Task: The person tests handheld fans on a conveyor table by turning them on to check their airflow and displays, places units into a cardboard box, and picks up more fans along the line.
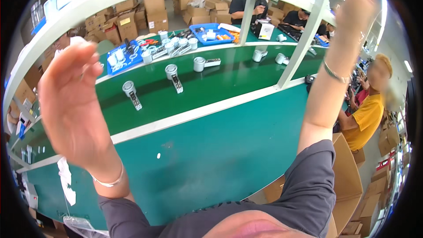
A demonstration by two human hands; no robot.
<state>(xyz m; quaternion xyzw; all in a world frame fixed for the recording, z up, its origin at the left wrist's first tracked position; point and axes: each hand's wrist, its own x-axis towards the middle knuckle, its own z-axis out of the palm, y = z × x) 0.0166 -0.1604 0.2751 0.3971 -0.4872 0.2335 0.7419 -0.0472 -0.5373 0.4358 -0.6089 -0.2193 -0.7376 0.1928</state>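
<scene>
My left hand [72, 105] is raised at the left, palm in view, its fingers loosely bent with nothing seen in them. High at the right my right hand [358, 0] reaches to the picture's upper edge; its fingers are blurred and partly cut off. Neither hand touches the table [211, 150]. Beyond it, on a green conveyor belt [154, 105], lie several grey-white devices with a round head and a flat handle. The nearest device [129, 89] is to the right of my left hand, with another device [171, 72] beside it.
A white frame post [304, 39] rises near my right forearm. Blue trays [211, 34] with parts stand past the belt. A small white piece [158, 155] lies on the table. An open cardboard box [348, 180] is by my right elbow, and a person in yellow [368, 121] stands at the right.
</scene>
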